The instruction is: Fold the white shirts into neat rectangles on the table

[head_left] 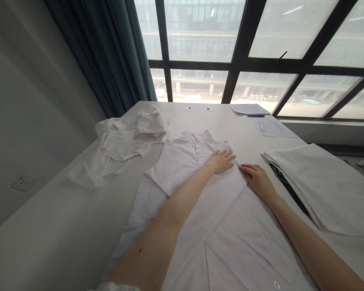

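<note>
A white shirt (pixel 194 194) with a stand collar lies spread flat on the table, its collar end pointing toward the window. My left hand (pixel 221 161) rests palm down on its upper right part, fingers spread. Just to the right, my right hand (pixel 257 178) has its thumb and fingertips closed on the shirt's right edge below the shoulder. Diagonal fold lines cross the cloth from both sides. Near the bottom right a small, pale round button (pixel 276 285) shows. My left forearm covers part of the shirt's middle.
Crumpled white cloth (pixel 118 141) lies on the left of the white table (pixel 63 226). A folded white cloth (pixel 330 186) with a dark strip under it is on the right. Papers (pixel 248 109) and a blue pen (pixel 256 116) lie at the far right, before the window.
</note>
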A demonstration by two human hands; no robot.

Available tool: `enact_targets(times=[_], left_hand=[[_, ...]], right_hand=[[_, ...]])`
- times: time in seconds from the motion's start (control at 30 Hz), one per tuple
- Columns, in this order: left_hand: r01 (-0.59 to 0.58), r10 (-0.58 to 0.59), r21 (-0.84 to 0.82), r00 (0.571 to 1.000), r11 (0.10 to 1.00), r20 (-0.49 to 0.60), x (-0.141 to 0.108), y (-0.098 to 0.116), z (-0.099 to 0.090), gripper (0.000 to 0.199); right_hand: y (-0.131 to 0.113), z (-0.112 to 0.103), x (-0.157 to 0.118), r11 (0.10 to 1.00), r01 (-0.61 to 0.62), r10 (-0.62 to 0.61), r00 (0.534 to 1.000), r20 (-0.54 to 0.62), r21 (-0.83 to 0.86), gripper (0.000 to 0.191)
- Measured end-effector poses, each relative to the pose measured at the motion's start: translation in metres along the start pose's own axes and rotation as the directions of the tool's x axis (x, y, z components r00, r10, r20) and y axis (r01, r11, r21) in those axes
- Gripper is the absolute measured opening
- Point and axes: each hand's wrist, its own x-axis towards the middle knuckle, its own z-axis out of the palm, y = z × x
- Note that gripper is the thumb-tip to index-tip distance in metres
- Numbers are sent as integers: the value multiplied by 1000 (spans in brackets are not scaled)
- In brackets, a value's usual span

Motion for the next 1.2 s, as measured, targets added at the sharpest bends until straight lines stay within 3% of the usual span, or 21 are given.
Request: enact_targets(times=[0.1, 0.2, 0.33, 0.5, 0.6, 0.8, 0.93, 1.2], left_hand=[[88, -89, 36, 996, 995, 24, -2, 4, 0, 59], [182, -178, 63, 982, 981, -65, -6, 8, -4, 66], [261, -251, 57, 957, 964, -143, -25, 11, -10, 59], [196, -188, 80, 978, 977, -95, -84, 21, -21, 59], [120, -114, 98, 992, 988, -61, -130, 30, -24, 59], [40, -39, 68, 999, 997, -18, -196, 31, -28, 62], [27, -27, 20, 1000, 999, 7, -208, 26, -29, 60], [25, -24, -33, 999, 999, 40, -207, 24, -28, 65]], right_hand=[[1, -1, -1, 999, -43, 43, 999, 8, -16, 33], [4, -4, -1, 996, -84, 84, 996, 1, -12, 33], [2, -7, 4, 992, -120, 121, 992, -30, 26, 34], [-19, 8, 20, 982, 27, -47, 994, 103, 188, 41], [-31, 24, 39, 979, 86, -124, 971, 204, 184, 44], [-37, 51, 79, 999, 31, -27, 938, 345, -7, 52], [-30, 62, 89, 994, -64, 93, 928, 361, -91, 60], [-2, 66, 107, 953, -234, 292, 884, 365, -194, 64]])
